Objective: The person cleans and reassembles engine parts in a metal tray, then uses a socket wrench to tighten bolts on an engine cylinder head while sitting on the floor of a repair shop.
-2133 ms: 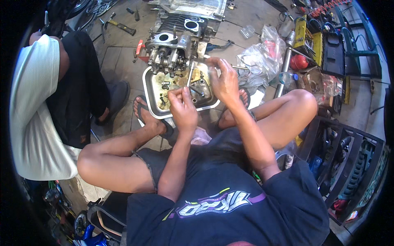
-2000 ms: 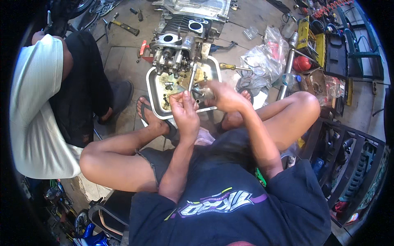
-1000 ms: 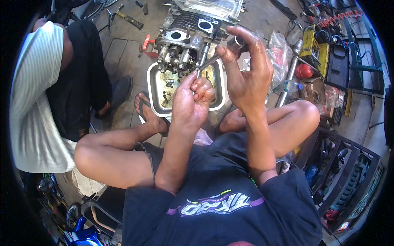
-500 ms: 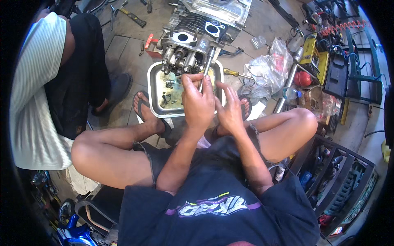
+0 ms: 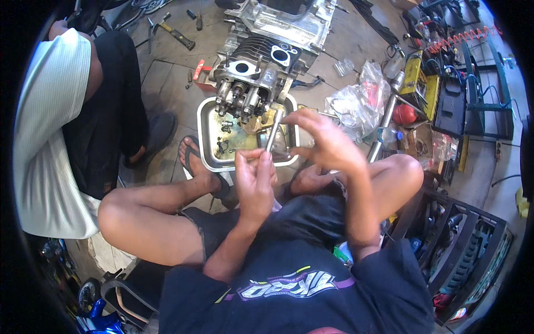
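My left hand (image 5: 256, 181) is closed on a chrome socket wrench (image 5: 275, 126), which slants up toward the lower right of a partly dismantled engine (image 5: 261, 53). My right hand (image 5: 325, 142) has its fingers spread beside the wrench, thumb near the dark handle at its lower end; whether it touches the handle is unclear. Under the engine's exposed head sits a steel tray (image 5: 206, 131) with oily residue and small dark parts (image 5: 225, 146), partly hidden by my hands and the wrench.
Another person's white-covered knee (image 5: 53, 106) is at left. A hammer (image 5: 178, 36) and red box (image 5: 204, 78) lie beyond the tray. Plastic bags (image 5: 361, 94), a steel tube (image 5: 378, 139), yellow toolbox (image 5: 414, 78) and red round object (image 5: 404, 114) crowd the right. A dark rack (image 5: 456, 245) stands by my right knee.
A second ago my right hand was raised around the handle; it came down beside my left, and its fingers are now spread wider, farther right. My left hand stays on the wrench, now lower in view.
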### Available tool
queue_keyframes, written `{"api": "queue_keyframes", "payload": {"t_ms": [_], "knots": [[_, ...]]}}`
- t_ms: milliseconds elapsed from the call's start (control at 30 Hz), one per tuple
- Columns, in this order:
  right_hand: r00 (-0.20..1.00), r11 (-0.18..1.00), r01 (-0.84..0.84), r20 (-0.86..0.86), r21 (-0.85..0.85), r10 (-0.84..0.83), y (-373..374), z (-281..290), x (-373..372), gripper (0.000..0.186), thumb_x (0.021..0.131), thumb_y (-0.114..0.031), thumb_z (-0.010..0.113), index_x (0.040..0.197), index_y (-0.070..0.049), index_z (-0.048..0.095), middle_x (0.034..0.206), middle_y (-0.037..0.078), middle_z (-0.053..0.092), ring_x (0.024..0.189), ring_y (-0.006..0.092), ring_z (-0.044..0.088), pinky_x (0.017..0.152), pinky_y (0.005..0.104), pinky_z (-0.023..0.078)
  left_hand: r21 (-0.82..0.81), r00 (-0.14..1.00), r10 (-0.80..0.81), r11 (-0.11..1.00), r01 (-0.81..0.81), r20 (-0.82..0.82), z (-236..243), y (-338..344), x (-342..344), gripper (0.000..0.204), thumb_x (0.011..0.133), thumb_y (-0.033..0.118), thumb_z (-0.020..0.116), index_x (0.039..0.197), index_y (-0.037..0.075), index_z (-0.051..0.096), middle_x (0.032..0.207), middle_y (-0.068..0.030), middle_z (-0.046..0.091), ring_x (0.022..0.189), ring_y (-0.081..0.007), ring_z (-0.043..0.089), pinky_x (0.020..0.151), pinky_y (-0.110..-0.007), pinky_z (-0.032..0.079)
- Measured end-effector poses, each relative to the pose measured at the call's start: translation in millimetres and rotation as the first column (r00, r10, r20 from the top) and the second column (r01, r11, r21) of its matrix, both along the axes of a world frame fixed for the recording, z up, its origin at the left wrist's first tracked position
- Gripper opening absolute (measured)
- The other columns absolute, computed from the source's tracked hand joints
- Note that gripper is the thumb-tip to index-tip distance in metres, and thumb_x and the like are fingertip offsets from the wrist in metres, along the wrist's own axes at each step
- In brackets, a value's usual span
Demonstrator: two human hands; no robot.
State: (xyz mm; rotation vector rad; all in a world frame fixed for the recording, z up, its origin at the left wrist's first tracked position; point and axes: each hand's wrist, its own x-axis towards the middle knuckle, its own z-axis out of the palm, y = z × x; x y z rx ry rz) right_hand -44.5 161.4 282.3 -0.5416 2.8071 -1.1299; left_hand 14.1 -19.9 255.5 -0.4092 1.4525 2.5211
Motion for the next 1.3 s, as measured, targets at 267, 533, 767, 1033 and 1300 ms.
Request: {"api": "queue_keyframes", "payload": {"t_ms": [267,533,767,1033,1300], "knots": [[0.722,0.768,-0.105,-0.482,0.632,0.496,26,12,-81,0.046,0.078,-0.016,0.061,0.123,-0.016,0.063,0.107,0.000,0.063,0.101,0.0166,0.059,0.083,0.0316,0.049,-0.439,0.994,-0.109,0.894,0.093,-0.012,-48,-7,35,0.014,0.102,0.012,0.051,0.107,0.005,0.041,0.068,0.0017,0.047,0.055,-0.0036,0.038,0.047,-0.022,0.030],[0.558,0.755,-0.175,-0.568,0.632,0.605,22,1,-92,0.041,0.076,-0.015,0.062,0.116,-0.005,0.065,0.109,0.007,0.064,0.099,0.0205,0.064,0.079,0.0327,0.051,-0.421,0.988,-0.151,0.898,0.128,-0.024,-53,-5,37,0.016,0.101,0.014,0.052,0.105,0.003,0.040,0.069,0.0002,0.050,0.058,-0.0046,0.042,0.050,-0.023,0.035],[0.562,0.764,-0.162,-0.578,0.625,0.592,25,2,-98,0.037,0.078,-0.016,0.059,0.113,-0.005,0.065,0.108,0.005,0.063,0.103,0.0189,0.061,0.086,0.0318,0.051,-0.434,0.986,-0.164,0.890,0.144,-0.008,-61,-2,35,0.016,0.101,0.014,0.053,0.105,0.005,0.040,0.070,0.0004,0.050,0.058,-0.0041,0.042,0.050,-0.023,0.035],[0.471,0.757,-0.193,-0.618,0.625,0.630,33,-1,-105,0.032,0.078,-0.017,0.060,0.108,-0.009,0.068,0.115,0.002,0.064,0.107,0.0171,0.060,0.089,0.0326,0.051,-0.421,0.982,-0.180,0.888,0.185,0.051,-72,8,34,0.015,0.101,0.012,0.052,0.105,0.006,0.039,0.068,0.0023,0.045,0.057,-0.0038,0.037,0.048,-0.022,0.031],[0.457,0.768,-0.186,-0.639,0.612,0.620,34,-15,-110,0.024,0.076,-0.017,0.061,0.099,-0.013,0.067,0.115,0.002,0.064,0.105,0.0163,0.060,0.090,0.0328,0.050,-0.400,0.980,-0.182,0.895,0.198,0.076,-75,8,35,0.017,0.101,0.015,0.053,0.105,0.004,0.041,0.073,-0.0017,0.049,0.062,-0.0068,0.043,0.053,-0.025,0.035]]}}
